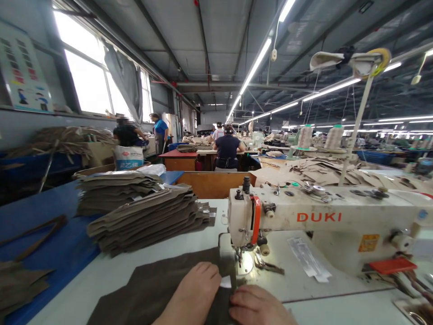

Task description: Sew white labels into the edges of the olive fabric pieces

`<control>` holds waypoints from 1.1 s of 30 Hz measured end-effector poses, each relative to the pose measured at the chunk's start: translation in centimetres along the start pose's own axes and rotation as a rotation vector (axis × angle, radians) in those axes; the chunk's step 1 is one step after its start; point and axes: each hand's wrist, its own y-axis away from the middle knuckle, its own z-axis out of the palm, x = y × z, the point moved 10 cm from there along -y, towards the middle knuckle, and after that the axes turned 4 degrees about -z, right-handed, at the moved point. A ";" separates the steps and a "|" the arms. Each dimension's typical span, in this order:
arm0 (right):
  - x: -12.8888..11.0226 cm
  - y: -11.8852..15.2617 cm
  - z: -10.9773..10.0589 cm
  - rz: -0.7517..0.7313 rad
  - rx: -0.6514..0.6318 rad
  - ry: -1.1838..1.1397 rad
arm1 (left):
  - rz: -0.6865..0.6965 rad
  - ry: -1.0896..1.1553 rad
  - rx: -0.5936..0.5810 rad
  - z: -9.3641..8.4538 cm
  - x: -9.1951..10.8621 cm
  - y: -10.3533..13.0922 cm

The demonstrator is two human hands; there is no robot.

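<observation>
A dark brown fabric piece (145, 284) lies on the pale sewing table, its right end beside the needle area of a white sewing machine (284, 212). My left hand (196, 289) rests flat on top of this fabric, fingers close together. At the fabric's right edge, my right hand (257, 304) lays its fingertips on the cloth; its thumb is hidden. A small white label (225, 282) shows between the hands, on the fabric near its edge. The presser foot (241, 257) stands just beyond my hands, over a lit round needle plate (246, 264).
Stacked dark fabric pieces (152, 216) stand behind the cloth at left. White label strips (309, 259) lie on the machine bed. A blue surface (64, 239) borders the table's left side. Thread cones (305, 136) stand behind the machine. A seated person (228, 146) works farther ahead.
</observation>
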 end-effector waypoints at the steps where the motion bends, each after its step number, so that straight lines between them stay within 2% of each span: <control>1: 0.0 0.2 0.8 -0.003 -0.042 0.017 | 0.016 0.008 -0.024 0.3 0.2 -0.1; 4: 0.3 0.6 1.4 0.019 -0.061 0.035 | 0.066 0.036 -0.084 0.6 0.8 -0.3; 8: 0.2 0.6 0.1 0.026 0.061 0.056 | 0.088 0.055 -0.113 0.7 1.1 -0.5; 13: -0.3 -0.4 -1.2 0.020 0.096 0.137 | 0.105 0.060 -0.111 0.9 1.9 -0.6; 18: -0.7 -1.1 -2.8 0.019 0.190 0.173 | 0.107 0.051 -0.115 1.4 2.3 -1.0; 24: -0.1 -0.3 -1.4 0.064 0.101 0.118 | 0.121 0.055 -0.115 1.8 2.2 -0.7; 30: 0.1 0.7 0.3 0.065 -0.001 0.111 | 0.185 0.063 0.007 1.1 2.7 -0.1; 33: 0.1 0.9 0.2 0.061 0.015 0.121 | 0.201 0.050 0.035 1.1 2.8 0.0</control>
